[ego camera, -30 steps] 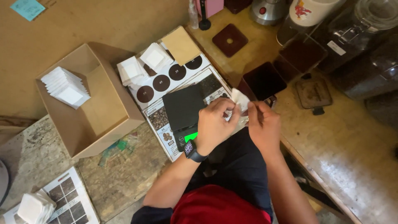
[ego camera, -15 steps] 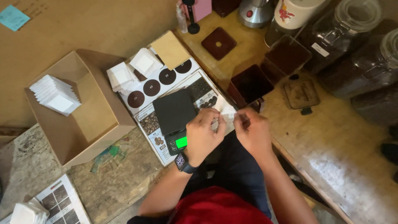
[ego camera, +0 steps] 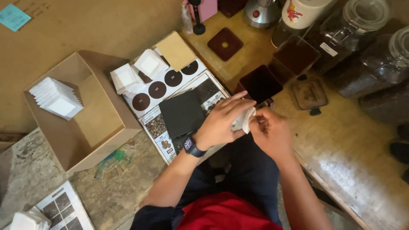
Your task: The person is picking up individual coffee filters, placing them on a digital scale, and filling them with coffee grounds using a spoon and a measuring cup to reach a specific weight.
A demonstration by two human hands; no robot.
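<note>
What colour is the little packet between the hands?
White; the packet shows clearly in the head view, held by both hands.

We see a worn wooden counter (ego camera: 349,140), a brown cardboard wall (ego camera: 98,25) behind, and a rough stone-like surface (ego camera: 38,170) beside.

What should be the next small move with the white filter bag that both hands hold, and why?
Probably spread the mouth of the small white filter bag open. The left hand and right hand pinch it between them above the table edge, and it looks folded flat. The dark square container sits just behind it, and the black scale lies beside the left hand.
</note>
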